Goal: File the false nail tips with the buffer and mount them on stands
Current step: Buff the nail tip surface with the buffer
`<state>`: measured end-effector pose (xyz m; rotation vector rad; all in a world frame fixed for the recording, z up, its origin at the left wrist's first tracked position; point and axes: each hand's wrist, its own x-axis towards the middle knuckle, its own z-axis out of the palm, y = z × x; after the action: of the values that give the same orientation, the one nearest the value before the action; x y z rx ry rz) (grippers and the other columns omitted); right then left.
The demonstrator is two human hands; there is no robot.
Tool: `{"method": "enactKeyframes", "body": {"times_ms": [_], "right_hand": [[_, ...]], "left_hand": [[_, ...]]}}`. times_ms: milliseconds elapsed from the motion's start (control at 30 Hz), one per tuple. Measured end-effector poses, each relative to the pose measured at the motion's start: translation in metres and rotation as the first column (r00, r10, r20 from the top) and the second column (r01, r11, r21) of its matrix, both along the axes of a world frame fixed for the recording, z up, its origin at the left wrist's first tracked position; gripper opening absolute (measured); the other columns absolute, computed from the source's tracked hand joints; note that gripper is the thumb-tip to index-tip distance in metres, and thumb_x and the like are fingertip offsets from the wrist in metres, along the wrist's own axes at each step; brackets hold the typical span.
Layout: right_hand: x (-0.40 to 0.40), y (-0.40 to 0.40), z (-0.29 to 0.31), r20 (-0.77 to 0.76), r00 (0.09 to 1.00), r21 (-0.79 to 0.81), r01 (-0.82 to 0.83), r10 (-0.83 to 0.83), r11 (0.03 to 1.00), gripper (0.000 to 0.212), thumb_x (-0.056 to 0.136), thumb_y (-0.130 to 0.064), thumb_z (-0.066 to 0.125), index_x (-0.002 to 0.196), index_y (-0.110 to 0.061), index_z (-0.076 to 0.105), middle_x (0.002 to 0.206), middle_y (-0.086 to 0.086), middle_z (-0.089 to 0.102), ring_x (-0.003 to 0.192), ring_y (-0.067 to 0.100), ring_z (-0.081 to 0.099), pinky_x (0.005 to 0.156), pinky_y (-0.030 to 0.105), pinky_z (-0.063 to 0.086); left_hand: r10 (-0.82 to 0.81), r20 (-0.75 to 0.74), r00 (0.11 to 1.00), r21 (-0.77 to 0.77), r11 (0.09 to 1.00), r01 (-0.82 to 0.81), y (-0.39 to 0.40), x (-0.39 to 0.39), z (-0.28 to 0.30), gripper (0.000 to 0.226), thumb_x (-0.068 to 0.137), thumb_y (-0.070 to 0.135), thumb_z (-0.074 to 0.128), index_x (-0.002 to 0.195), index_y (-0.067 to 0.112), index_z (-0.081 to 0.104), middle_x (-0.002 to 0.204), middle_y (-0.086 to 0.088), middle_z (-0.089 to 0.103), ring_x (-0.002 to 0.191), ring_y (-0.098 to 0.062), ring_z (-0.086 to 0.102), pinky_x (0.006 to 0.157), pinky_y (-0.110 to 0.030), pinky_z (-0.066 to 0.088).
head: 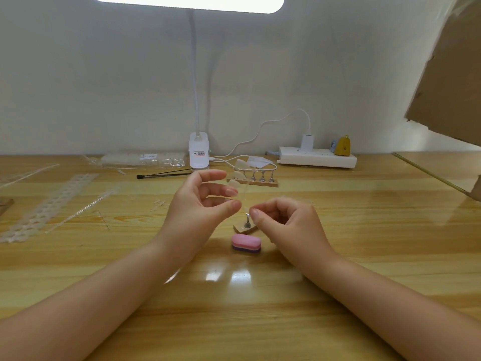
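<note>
Hands meet above the small metal stand [247, 222] on its wooden base: the left hand [200, 204] pinches a clear false nail tip strip [245, 195], long axis near upright. The right hand [283, 217], fingers curled, pinches its lower end just over the stand; the pink oval buffer [246, 243] lies untouched on the surface [364, 243], slightly nearer the right hand.

Bright, even light from overexposed lamp panel [187, 2] overhead. Glare patches on glossy worktop [242, 276]. Soft shadows. Wide-angle bending at edges; slightly soft focus.

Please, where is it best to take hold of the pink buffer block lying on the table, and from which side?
The buffer lies flat, long axis left to right, pink face up, near the right hand. Probably best: come from above and pinch its two long sides at the middle. The stand just behind leaves little room, so keep the fingers low.
</note>
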<state>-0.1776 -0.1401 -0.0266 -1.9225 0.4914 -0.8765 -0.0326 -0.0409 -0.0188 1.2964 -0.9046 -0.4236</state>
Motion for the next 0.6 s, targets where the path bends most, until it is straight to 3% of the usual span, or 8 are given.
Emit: {"method": "enactKeyframes", "body": {"times_ms": [100,233,367,467,533,600], "right_hand": [[0.001,0.000,0.000,0.012,0.998,0.096,-0.058,0.057,0.994,0.006,0.085,-0.021,0.070,0.088,-0.015,0.073,0.071,0.000,0.071,0.059,-0.001,0.062,0.055,0.011,0.045],[0.003,0.001,-0.002,0.048,0.996,0.119,-0.076,0.070,0.990,0.006,0.085,-0.020,0.071,0.084,-0.014,0.072,0.060,-0.009,0.066,0.053,-0.003,0.058,0.052,0.010,0.042],[0.003,0.002,-0.004,0.048,0.998,0.115,-0.048,0.042,0.992,0.008,0.085,-0.021,0.071,0.083,-0.013,0.072,0.058,-0.010,0.065,0.052,-0.003,0.058,0.051,0.010,0.042],[0.003,0.004,-0.004,0.037,0.999,0.085,-0.024,0.021,0.996,0.008,0.085,-0.022,0.071,0.081,-0.016,0.072,0.060,-0.005,0.066,0.053,-0.002,0.058,0.052,0.012,0.043],[0.002,0.006,-0.004,0.036,0.999,0.057,-0.017,0.015,0.998,0.007,0.085,-0.022,0.071,0.080,-0.017,0.072,0.062,0.001,0.067,0.052,0.000,0.057,0.052,0.014,0.044],[0.001,0.006,-0.004,0.036,0.999,0.047,-0.006,0.004,0.999,0.006,0.085,-0.021,0.071,0.080,-0.018,0.072,0.063,0.003,0.067,0.053,0.002,0.057,0.053,0.016,0.045]], "left_hand": [[-0.027,0.017,1.000,-0.016,1.000,0.027,0.001,-0.004,0.001,0.049,0.072,0.003,0.078,0.110,0.024,0.057,0.091,0.002,0.073,0.085,-0.015,0.071,0.072,-0.022,0.055],[-0.016,0.110,0.994,-0.031,0.999,0.019,0.003,-0.010,0.001,0.048,0.076,0.001,0.076,0.111,0.026,0.054,0.091,0.003,0.071,0.081,-0.014,0.070,0.070,-0.021,0.055],[0.103,0.277,0.955,-0.076,0.993,-0.085,0.003,-0.018,-0.002,0.057,0.076,0.000,0.076,0.113,0.034,0.047,0.092,0.003,0.066,0.077,-0.011,0.068,0.067,-0.018,0.053],[0.233,0.573,0.786,-0.160,0.972,-0.171,0.004,-0.023,-0.005,0.064,0.076,0.000,0.075,0.119,0.033,0.041,0.099,0.009,0.059,0.078,-0.007,0.065,0.072,-0.011,0.049],[0.271,0.775,0.571,-0.223,0.963,-0.154,0.006,-0.024,-0.006,0.063,0.077,-0.002,0.072,0.125,0.023,0.040,0.101,0.002,0.059,0.080,-0.006,0.059,0.076,-0.011,0.047],[0.279,0.879,0.387,-0.257,0.960,-0.108,0.006,-0.022,-0.009,0.061,0.076,-0.003,0.069,0.126,0.016,0.040,0.099,-0.005,0.061,0.080,-0.007,0.056,0.075,-0.017,0.047]]}}
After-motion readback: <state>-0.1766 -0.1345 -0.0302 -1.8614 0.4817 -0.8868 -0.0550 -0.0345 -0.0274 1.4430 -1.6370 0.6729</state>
